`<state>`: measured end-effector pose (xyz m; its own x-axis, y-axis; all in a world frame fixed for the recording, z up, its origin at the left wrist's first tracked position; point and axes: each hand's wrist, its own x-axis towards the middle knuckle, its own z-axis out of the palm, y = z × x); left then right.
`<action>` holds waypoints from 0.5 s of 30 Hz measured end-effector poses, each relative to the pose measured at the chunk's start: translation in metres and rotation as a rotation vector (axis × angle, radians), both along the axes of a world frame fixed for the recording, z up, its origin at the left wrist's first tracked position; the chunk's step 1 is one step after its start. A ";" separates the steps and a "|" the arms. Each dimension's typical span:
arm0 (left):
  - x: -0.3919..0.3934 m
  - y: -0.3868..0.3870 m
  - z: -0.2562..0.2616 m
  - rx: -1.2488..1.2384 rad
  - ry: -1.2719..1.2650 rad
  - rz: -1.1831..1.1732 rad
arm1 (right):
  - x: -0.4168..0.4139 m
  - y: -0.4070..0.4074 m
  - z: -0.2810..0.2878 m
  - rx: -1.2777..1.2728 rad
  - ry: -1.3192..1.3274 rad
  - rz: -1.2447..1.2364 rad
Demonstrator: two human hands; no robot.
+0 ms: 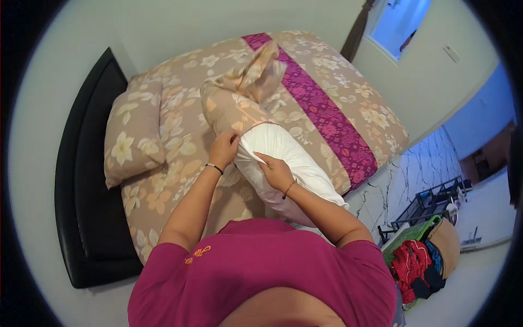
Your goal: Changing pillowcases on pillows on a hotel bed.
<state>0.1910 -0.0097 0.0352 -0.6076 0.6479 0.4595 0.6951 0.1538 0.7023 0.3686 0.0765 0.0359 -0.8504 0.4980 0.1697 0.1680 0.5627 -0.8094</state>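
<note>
A white bolster (286, 147) lies slantwise on the bed, its near end by my body. Its far part is inside a beige floral bolster case (233, 106), whose loose end is bunched up beyond it. With its fingertips, my left hand (224, 150) pinches the case's edge on the left side of the bolster. My right hand (278, 173) grips a fold of the white cloth between thumb and fingers, just below that edge. The bolster's underside is hidden.
A floral pillow (132, 131) rests by the black headboard (92, 184). A magenta runner (322, 114) crosses the floral bedsheet (184, 135). To the right, a green basket (394, 245) holds clothes (412, 261) near a dark metal rack (429, 198) on the marbled floor (380, 196).
</note>
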 end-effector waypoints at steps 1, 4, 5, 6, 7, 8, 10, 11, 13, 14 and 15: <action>0.000 -0.008 -0.007 -0.081 -0.067 0.001 | -0.003 -0.003 -0.005 -0.052 -0.140 0.026; -0.008 -0.031 -0.032 -0.116 -0.135 0.048 | -0.015 -0.017 0.002 -0.010 -0.297 0.326; -0.011 -0.038 -0.040 -0.072 -0.134 0.082 | -0.019 -0.022 0.014 0.064 -0.442 0.500; -0.013 -0.043 -0.046 -0.029 -0.180 0.119 | -0.020 -0.024 0.022 0.272 -0.491 0.558; -0.012 -0.050 -0.047 -0.028 -0.181 0.122 | -0.021 -0.023 0.035 0.274 -0.491 0.562; -0.010 -0.058 -0.049 0.008 -0.051 0.221 | -0.024 -0.019 0.050 0.349 -0.605 0.629; -0.006 -0.072 -0.056 0.047 0.079 0.322 | -0.033 -0.003 0.058 0.436 -0.732 0.681; -0.007 -0.082 -0.064 -0.038 0.129 0.384 | -0.037 0.004 0.059 0.438 -0.739 0.643; -0.013 -0.094 -0.071 -0.124 0.177 0.446 | -0.048 0.019 0.046 0.499 -0.707 0.566; -0.017 -0.097 -0.073 -0.159 0.017 0.375 | -0.054 0.022 0.036 0.499 -0.709 0.568; -0.020 -0.101 -0.075 -0.191 -0.143 0.306 | -0.061 0.025 0.027 0.539 -0.593 0.499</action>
